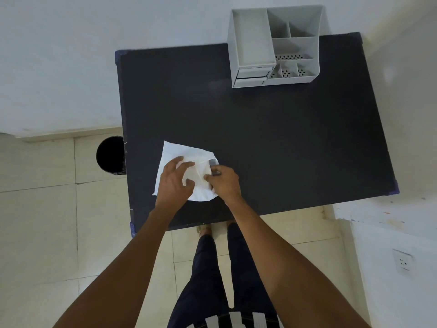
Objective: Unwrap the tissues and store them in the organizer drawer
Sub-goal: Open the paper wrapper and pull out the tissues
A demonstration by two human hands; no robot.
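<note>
A white tissue pack in a clear wrapper [186, 155] lies on the black table [272, 138] near its front left corner. My left hand [176, 179] rests on top of it with fingers spread. My right hand [223, 179] pinches the wrapper's right edge, next to a small grey tab [212, 162]. The grey desk organizer [274, 43] stands at the table's far edge; its two small drawers [251, 76] at the front left are closed.
A black round bin [111, 155] stands on the floor against the table's left side. White walls border the table at the back and right. My legs and feet are at the table's front edge. A wall socket [403, 261] is at lower right.
</note>
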